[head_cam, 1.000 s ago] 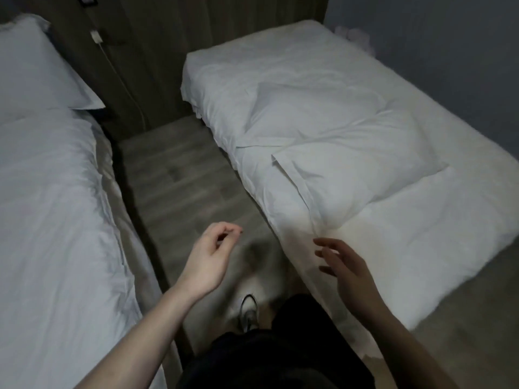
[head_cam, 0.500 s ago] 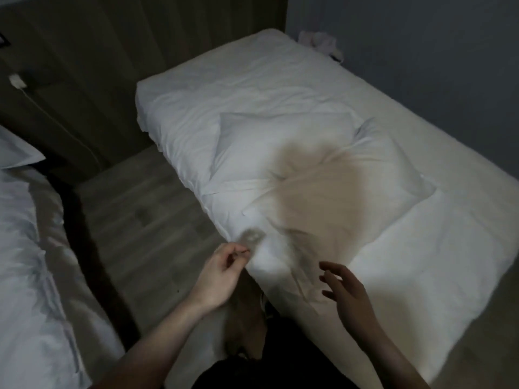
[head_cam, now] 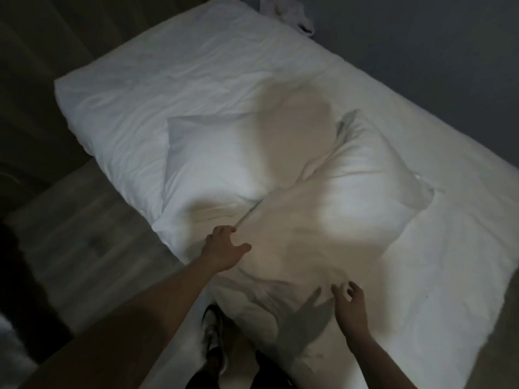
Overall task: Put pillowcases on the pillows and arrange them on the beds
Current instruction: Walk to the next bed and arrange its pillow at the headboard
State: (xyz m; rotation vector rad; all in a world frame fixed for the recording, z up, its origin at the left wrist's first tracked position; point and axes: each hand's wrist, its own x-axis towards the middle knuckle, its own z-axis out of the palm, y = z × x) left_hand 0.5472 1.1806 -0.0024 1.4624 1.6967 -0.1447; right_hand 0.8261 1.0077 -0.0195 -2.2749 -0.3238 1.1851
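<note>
Two white pillows lie on the white bed (head_cam: 449, 262). The near pillow (head_cam: 337, 214) overlaps the far pillow (head_cam: 207, 158) at a slant. My left hand (head_cam: 224, 248) reaches to the near pillow's left corner, fingers spread and touching the fabric at its edge. My right hand (head_cam: 351, 307) hovers just above the pillow's near edge with its fingers spread, holding nothing, its shadow falling on the sheet beside it.
A wooden floor strip (head_cam: 92, 248) runs left of the bed. A dark wall (head_cam: 421, 51) borders the bed on the right, with crumpled white cloth (head_cam: 286, 12) at the far corner. My shoe (head_cam: 213, 341) stands at the bed's near edge.
I have stepped toward the right bed and the view has swung onto it. Both hands have moved forward from mid-air to the near pillow; the left fingers have opened.
</note>
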